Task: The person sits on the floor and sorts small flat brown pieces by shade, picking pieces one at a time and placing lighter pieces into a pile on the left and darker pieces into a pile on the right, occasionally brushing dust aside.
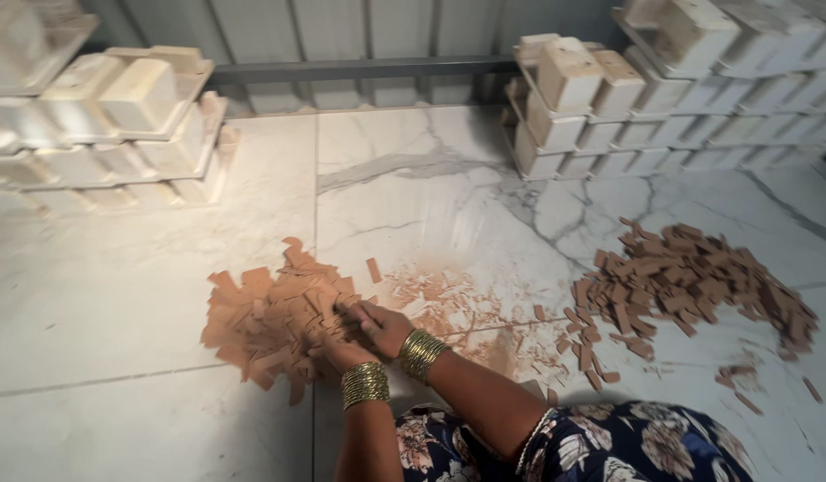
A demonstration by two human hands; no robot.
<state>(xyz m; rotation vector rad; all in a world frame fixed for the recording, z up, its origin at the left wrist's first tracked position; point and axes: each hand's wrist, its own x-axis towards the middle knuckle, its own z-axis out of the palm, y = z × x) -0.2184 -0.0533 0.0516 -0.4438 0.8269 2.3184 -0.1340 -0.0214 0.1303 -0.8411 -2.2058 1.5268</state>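
1. Pile of flat clay pieces point(275, 326) lies on the white marble floor point(118, 295), left of centre, right in front of the person. Pieces are thin, tan-orange, mostly rectangular strips, matte and dusty.
2. Orientation: no common direction. Long axes point every way and the strips overlap at mixed angles. The heap itself spreads wider left-to-right than front-to-back.
3. Left hand point(340, 350) rests on the near right edge of the pile, fingers buried among the pieces. Grip: cannot tell whether it is spread or closed.
4. Right hand point(382, 326) sits just beside the left, touching the pile's right edge — fingers curl down over a few strips, pressing on them. Whether any single piece is pinched cannot be told.
5. Gold bangles on both wrists.
6. Second pile point(690, 286), darker brown and the same strip shape, lies well apart to the right — scattered, also unaligned.
7. Clay crumbs and dust point(449, 303) lie between the two piles.
8. Stacked pale moulds point(118, 125) stand along the wall, left and right.
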